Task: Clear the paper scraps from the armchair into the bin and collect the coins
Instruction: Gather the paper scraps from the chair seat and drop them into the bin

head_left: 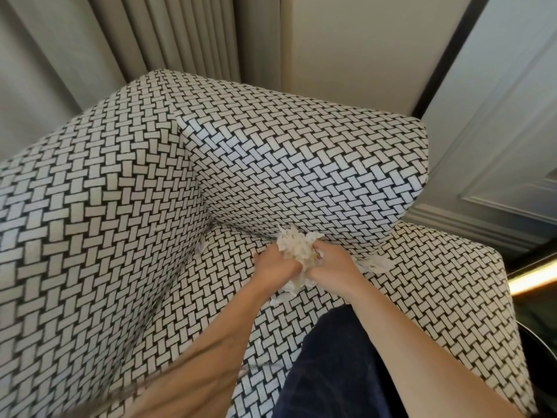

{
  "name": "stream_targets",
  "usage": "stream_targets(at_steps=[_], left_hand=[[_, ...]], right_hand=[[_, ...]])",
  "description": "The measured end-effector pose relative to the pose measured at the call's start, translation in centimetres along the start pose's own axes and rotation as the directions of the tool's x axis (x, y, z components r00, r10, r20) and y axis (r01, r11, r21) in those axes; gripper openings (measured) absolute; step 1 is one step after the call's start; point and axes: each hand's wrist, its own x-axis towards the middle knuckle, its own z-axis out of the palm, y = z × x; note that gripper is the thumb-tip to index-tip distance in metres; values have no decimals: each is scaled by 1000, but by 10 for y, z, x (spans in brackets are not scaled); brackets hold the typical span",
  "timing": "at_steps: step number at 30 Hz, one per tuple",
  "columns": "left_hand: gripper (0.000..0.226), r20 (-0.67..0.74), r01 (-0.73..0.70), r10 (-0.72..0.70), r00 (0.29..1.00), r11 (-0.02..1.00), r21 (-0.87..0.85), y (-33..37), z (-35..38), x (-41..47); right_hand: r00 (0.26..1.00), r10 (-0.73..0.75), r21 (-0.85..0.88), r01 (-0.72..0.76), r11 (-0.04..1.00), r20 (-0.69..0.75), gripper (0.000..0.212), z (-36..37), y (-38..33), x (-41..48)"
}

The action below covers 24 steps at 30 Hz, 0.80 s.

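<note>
Both hands — left hand [275,267], right hand [333,263] — clutch one wad of paper scraps [297,247] at the back edge of the armchair [120,206] seat (another scrap [375,263] lies just beside the right hand).

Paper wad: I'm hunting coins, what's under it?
Woven seat fabric and a loose scrap show beside the paper wad; the left hand and right hand hide whatever lies beneath.
</note>
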Motion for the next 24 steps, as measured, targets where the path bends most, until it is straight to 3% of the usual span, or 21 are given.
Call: stream_targets(at_steps=[4,9,15,21,24], left_hand=[[37,2,8,-8,1000,989,-151,-2,-3,-6],[34,29,-5,12,1000,969,-245,-4,-12,-14],[50,-40,-24,17,999,982,-189,0,-24,-32],[28,-59,-56,50,997,992,-111,-15,-48,-46],[45,-103,-46,37,994,995,-85,-23,-66,-45]], right_hand=[[1000,8,23,-8,1000,-13,39,-4,-4,-9],[999,-18,56,20,998,-42,25,-6,-5,-17],[997,-31,-7,30,1000,-70,31,0,-10,-21],[997,-51,-112,44,993,-64,33,7,-17,-22],[998,-20,-107,14,994,-60,40,11,-16,-18]])
